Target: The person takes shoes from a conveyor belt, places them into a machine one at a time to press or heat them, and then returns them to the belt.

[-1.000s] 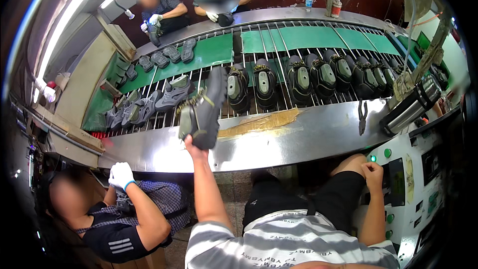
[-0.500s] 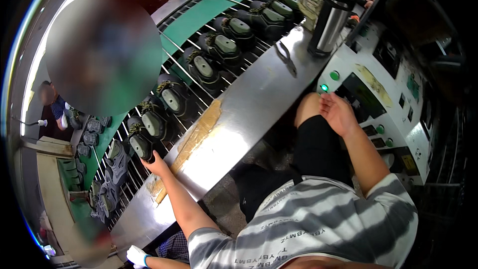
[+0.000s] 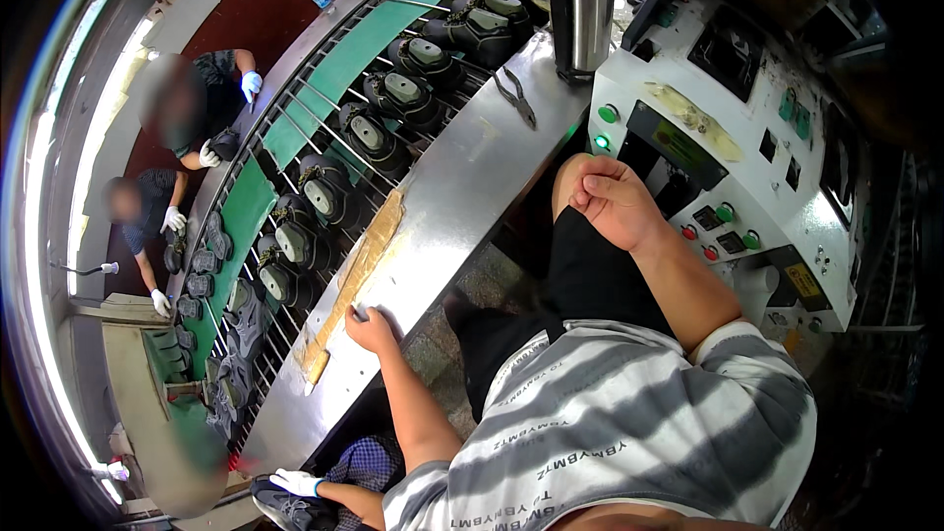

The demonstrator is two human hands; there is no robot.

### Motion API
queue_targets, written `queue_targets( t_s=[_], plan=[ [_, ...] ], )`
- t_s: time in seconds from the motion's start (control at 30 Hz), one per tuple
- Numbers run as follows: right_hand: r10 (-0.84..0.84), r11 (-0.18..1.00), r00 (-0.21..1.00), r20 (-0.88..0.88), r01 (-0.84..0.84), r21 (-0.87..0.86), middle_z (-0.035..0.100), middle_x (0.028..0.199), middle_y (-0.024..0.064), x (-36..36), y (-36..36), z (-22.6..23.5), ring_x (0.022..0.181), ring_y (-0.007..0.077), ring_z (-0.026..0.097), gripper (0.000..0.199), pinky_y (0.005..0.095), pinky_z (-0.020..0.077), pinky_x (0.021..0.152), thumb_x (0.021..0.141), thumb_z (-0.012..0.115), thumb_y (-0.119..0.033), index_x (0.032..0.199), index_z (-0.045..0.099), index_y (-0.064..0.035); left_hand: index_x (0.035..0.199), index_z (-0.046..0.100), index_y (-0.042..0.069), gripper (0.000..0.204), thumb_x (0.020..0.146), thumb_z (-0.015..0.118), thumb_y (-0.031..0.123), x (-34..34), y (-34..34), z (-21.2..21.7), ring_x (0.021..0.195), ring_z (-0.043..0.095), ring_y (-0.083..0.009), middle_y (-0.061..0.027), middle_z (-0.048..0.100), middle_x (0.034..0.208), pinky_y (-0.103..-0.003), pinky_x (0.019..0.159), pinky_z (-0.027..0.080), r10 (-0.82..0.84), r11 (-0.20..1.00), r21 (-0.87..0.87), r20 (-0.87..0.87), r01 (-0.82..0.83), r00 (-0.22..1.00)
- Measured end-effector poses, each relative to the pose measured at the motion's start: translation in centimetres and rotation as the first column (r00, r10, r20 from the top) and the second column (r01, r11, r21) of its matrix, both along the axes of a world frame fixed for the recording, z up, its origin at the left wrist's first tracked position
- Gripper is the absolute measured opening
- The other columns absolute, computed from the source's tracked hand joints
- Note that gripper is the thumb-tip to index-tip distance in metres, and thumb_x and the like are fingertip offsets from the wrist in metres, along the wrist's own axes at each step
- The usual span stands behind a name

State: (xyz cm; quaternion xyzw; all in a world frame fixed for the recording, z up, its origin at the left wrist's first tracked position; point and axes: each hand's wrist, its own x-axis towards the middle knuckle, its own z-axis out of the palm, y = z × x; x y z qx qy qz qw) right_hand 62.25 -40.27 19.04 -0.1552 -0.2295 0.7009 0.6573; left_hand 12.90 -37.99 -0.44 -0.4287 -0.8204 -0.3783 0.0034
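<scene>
— What surface was I looking at, and what room?

— A long stainless-steel bench [image 3: 462,187] ran beside a green conveyor of metal rods [image 3: 324,88] in a workshop with a dark red floor. A white control cabinet with coloured buttons [image 3: 747,167] stood off the bench's near edge.

— Counts?

— I counted about eight dark shoes on lasts [image 3: 374,138] in one row on the conveyor just past the bench, one steel flask [image 3: 582,5] and one pair of pliers [image 3: 516,96] on the bench's far end, and two people with white gloves beyond the conveyor.

— And the hands?

— My left hand [image 3: 372,327] lay on the bench's near edge, fingers curled over a small dark object I could not make out, touching a tan glue-stained strip [image 3: 359,270]. That strip's long axis ran along the bench, pointing toward the flask. My right hand [image 3: 612,202] rested loosely closed on my knee, holding nothing, below the cabinet.
</scene>
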Motion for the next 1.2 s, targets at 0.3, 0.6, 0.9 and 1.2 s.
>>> queue_targets(
  t_s=[0.3, 0.6, 0.9, 1.2],
  plan=[
    [-0.244, 0.965, 0.914, 0.325, 0.195, 0.177, 0.066, 0.086, 0.0064, 1.0, -2.4, 1.3, 0.079, 0.0145, 0.063, 0.034, 0.0252, 0.0501, 0.076, 0.076, 0.071, 0.008, 0.107, 0.062, -0.0017, 0.11, 0.063, 0.002, 0.037, 0.076, 0.06, 0.016, 0.0, -0.6, -0.2, 0.111, 0.053, -0.0343, -0.0197, 0.06, 0.115, -0.04, 0.098, 0.04, 0.003, 1.0, -0.03, -0.019, -0.003, 1.0],
    [-0.624, 0.76, 0.471, 0.623, 0.183, 0.623, 0.068, 0.081, 0.0087, -1.1, -4.1, 3.3, 0.073, 0.0145, 0.064, 0.022, 0.0252, 0.0505, 0.069, 0.07, 0.077, 0.007, 0.086, 0.064, 0.0007, 0.097, 0.066, 0.002, 0.026, 0.075, 0.061, 0.015, -0.5, -0.6, -0.6, 0.102, 0.057, -0.0337, -0.0183, 0.064, 0.105, -0.04, 0.093, 0.043, -0.029, 0.999, 0.02, -0.068, 0.03, 0.997],
    [-0.852, 0.481, 0.285, 0.44, 0.09, 0.872, 0.066, 0.076, 0.0071, -1.6, -3.9, 4.8, 0.064, 0.0183, 0.063, 0.023, 0.026, 0.0483, 0.056, 0.067, 0.079, 0.004, 0.082, 0.065, -0.0049, 0.08, 0.065, -0.001, 0.013, 0.072, 0.06, 0.009, -0.6, -0.6, -0.7, 0.088, 0.061, -0.0344, -0.0182, 0.066, 0.089, -0.04, 0.083, 0.046, -0.076, 0.987, 0.126, -0.153, 0.096, 0.985],
    [-0.866, 0.463, 0.251, 0.432, 0.078, 0.883, 0.063, 0.074, 0.0081, -1.3, -3.8, 4.1, 0.059, 0.019, 0.058, 0.025, 0.0259, 0.0438, 0.052, 0.068, 0.076, 0.007, 0.076, 0.056, -0.0054, 0.075, 0.064, -0.001, 0.012, 0.073, 0.06, 0.009, -0.5, -0.5, -1.2, 0.088, 0.06, -0.0344, -0.0178, 0.066, 0.089, -0.04, 0.082, 0.047, -0.083, 0.978, 0.172, -0.187, 0.116, 0.979]
  ],
)
